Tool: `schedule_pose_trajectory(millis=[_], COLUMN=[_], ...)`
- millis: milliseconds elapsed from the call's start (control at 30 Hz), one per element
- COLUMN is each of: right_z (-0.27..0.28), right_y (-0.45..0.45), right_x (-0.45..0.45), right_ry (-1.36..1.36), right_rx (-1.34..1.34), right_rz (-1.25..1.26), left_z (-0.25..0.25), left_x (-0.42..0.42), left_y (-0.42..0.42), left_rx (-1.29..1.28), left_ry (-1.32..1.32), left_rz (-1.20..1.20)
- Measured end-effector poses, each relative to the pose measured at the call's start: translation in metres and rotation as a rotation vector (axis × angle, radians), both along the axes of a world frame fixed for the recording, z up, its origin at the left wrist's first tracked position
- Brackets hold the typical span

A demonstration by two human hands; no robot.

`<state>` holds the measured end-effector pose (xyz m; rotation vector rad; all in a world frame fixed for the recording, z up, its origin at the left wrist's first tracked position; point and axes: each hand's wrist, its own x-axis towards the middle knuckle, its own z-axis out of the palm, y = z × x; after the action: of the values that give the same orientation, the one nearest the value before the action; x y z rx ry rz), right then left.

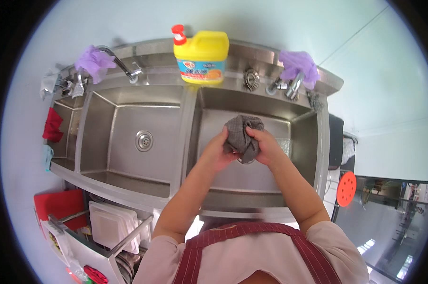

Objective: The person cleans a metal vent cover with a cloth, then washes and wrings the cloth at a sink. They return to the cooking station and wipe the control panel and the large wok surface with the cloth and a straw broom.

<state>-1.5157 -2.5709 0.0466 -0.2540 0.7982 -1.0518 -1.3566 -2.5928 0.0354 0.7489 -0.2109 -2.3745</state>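
Observation:
A crumpled grey cloth (243, 136) is held between both hands over the right basin of a stainless steel sink (223, 181). My left hand (219, 151) grips the cloth's left side, some fingers hidden beneath it. On the cloth's right side, my right hand (265, 143) closes with its thumb on top. The cloth and hands partly cover the basin's drain (246, 161). Behind the basins, on the sink's back ledge, stands a yellow jug of liquid detergent (201, 56) with a red pump. A metal drain strainer (252, 78) lies on the ledge to its right.
Purple cloths or gloves hang over the left faucet (95, 64) and right faucet (299, 67). A steel scourer (315, 101) sits at the back right corner. Red cloth (53, 125) drapes the left rim. White trays (113, 225) and a red board (59, 207) stand lower left.

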Motion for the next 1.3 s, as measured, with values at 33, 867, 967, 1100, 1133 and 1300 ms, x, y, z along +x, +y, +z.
schedule_pose_trajectory(millis=[33,867,967,1100,1133,1300], right_z=[-0.005,-0.013,-0.023,-0.006,0.002,-0.046], right_y=[0.011,0.057,0.028,0.046,0.056,0.024], right_x=[-0.005,0.025,0.001,0.021,0.03,-0.01], right_ry=[0.099,1.44,1.496,1.408,1.334,1.379], right_rx=[0.024,-0.959,-0.319,-0.674,-0.923,-0.211], right_rz=[-0.017,-0.117,-0.029,-0.178,-0.23,-0.147], left_z=[-0.011,-0.04,-0.036,-0.019,-0.033,-0.039], left_x=[-0.003,-0.065,-0.072,-0.072,-0.067,-0.075], left_y=[0.012,0.054,0.056,0.049,0.05,0.05], left_rx=[-0.008,0.158,0.129,0.305,0.287,0.144], left_ry=[-0.088,-0.226,-0.356,-0.172,-0.147,-0.467], left_rz=[0.002,0.159,0.08,0.251,0.243,0.012])
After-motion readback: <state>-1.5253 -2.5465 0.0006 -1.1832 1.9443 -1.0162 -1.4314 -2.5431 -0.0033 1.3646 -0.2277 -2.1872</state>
